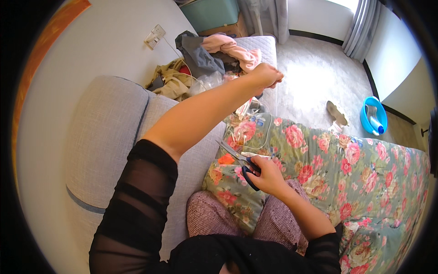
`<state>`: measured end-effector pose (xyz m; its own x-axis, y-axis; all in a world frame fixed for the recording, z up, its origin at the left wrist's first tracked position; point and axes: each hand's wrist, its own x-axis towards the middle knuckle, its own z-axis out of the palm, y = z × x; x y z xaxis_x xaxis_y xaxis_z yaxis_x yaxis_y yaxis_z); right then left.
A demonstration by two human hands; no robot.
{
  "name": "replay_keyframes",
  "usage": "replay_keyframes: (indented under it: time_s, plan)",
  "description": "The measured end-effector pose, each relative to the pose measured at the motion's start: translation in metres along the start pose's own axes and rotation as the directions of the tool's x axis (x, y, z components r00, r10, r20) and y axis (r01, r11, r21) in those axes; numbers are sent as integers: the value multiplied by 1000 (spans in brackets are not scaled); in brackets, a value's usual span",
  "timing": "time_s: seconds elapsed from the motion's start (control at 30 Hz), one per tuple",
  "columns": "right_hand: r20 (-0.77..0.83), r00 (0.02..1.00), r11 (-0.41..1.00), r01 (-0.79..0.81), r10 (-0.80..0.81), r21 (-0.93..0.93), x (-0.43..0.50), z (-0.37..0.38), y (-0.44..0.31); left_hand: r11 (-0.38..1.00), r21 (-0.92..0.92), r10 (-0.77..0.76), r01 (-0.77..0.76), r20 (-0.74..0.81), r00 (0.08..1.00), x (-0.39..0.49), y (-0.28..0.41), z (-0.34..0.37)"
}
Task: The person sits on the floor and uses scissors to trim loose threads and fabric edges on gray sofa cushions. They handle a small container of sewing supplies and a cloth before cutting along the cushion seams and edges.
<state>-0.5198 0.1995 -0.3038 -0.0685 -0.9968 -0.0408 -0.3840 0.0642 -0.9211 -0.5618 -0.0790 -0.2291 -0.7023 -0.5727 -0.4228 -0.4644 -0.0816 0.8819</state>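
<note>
My right hand [265, 173] holds a pair of scissors [251, 167] by its dark blue handles, low over the floral bedding [304, 161]. The blades stand apart and point up and to the left. My left arm reaches forward, and my left hand [268, 78] is raised with its fingers curled near the far end of the bedding; whether anything is between the fingertips cannot be told. An orange scrap [226, 159] lies under the scissor blades. A white tube [255, 156] lies just beyond the handles, and a white cable [267, 137] loops over the bedding.
A grey cushion [106, 137] is at the left by the wall. Clothes, including a pink cloth [232, 49], and a clear plastic bag [207, 82] are heaped ahead. A wall socket [155, 36] has a cable. On the floor are a blue basin [364, 118] and a shoe [336, 113].
</note>
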Motion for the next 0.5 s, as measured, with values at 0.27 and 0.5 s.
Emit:
replay_keyframes:
  time_s: [0.27, 0.5]
  plan:
    - [32, 999, 1000, -12, 12, 9, -17, 16, -15, 907, 197, 397, -373, -97, 913, -29, 68, 2]
    - [33, 999, 998, 42, -43, 53, -30, 51, -30, 440, 814, 775, -378, -132, 618, -229, -12, -122]
